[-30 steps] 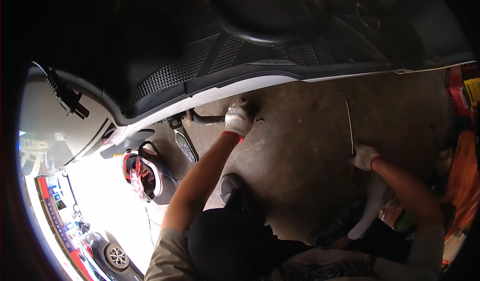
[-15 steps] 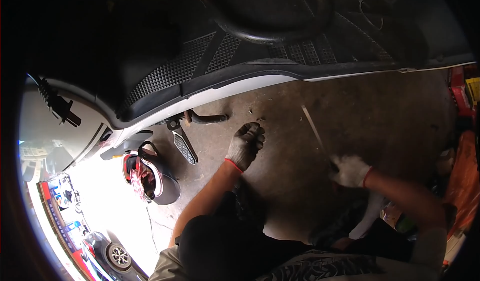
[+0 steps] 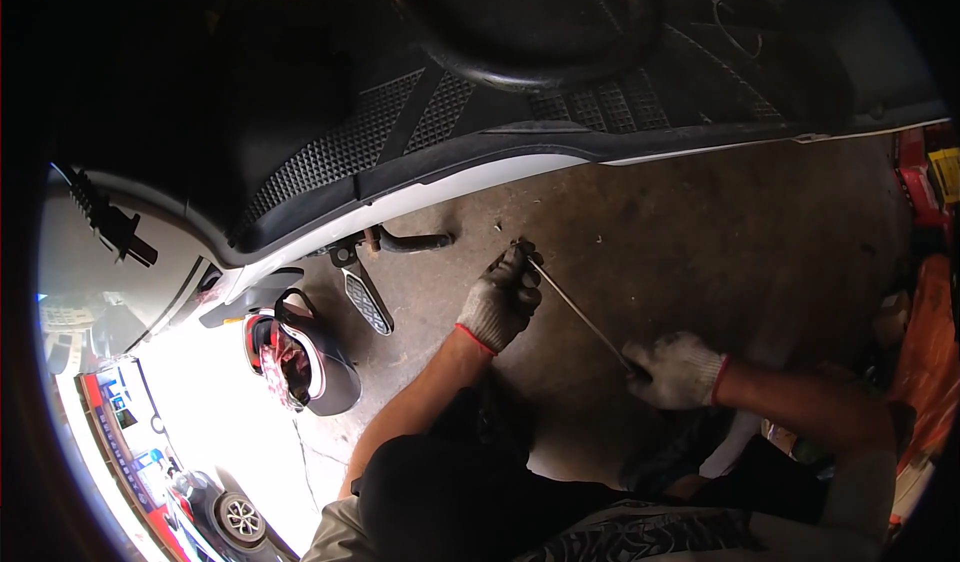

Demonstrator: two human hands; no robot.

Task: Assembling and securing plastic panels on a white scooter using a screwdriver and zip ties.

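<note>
Grey-gloved left hand [image 3: 503, 297] and right hand [image 3: 675, 370] each grip an end of a thin metal rod [image 3: 583, 314], centre frame.

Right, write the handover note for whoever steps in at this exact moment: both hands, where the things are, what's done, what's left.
Left hand: gloved, fingers closed round the far tip of the thin metal rod, low over the concrete floor.
Right hand: gloved, gripping the rod's near end.
The rod runs slanted between both hands, beside the scooter; its footpeg and kick lever are left of the left hand. A helmet lies on the floor further left.
Done: rod is in both hands.
Left: rod touches nothing on the scooter yet.
</note>
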